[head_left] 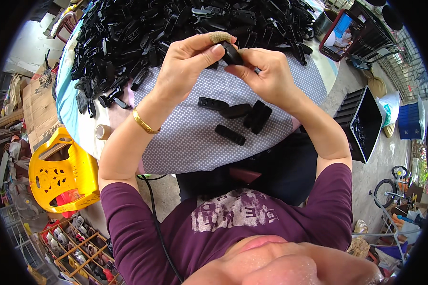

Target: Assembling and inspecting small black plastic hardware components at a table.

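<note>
Both my hands meet above a dotted grey cloth on a round table. My left hand, with a bandaged fingertip and a gold bracelet on the wrist, pinches a small black plastic part from the left. My right hand grips the same part from the right. Several finished black pieces lie on the cloth just below my hands. A big heap of black plastic parts covers the far half of the table.
A yellow plastic stool stands at the left by a shoe rack. A roll of tape lies on the table's left rim. A phone in a red case rests at the far right; a dark crate sits on the floor.
</note>
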A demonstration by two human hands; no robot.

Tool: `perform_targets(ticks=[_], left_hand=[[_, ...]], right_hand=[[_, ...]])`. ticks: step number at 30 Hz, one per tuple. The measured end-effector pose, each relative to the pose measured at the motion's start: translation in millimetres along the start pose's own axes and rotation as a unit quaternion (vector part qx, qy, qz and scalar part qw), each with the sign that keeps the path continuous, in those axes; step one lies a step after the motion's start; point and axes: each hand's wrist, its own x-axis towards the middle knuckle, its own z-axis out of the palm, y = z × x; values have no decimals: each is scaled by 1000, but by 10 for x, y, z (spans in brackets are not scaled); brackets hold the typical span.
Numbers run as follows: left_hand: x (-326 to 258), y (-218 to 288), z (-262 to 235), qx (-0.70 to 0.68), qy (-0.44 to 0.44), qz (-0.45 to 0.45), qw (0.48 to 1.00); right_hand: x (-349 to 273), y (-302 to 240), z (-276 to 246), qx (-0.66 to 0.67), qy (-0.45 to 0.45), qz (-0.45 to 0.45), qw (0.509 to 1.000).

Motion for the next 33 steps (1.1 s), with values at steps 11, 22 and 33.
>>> perform_targets(ticks=[11, 22, 33], left_hand=[[-35, 205, 54, 426, -173, -76, 885], [-15, -24, -58, 639, -73, 98, 760], [47, -53, -81, 81, 55, -88, 991]], right_hand=[[-50, 117, -171, -320, -192, 25, 927], [50, 180, -167, -217, -61, -60, 972], [63, 27, -66, 287, -52, 215, 932]])
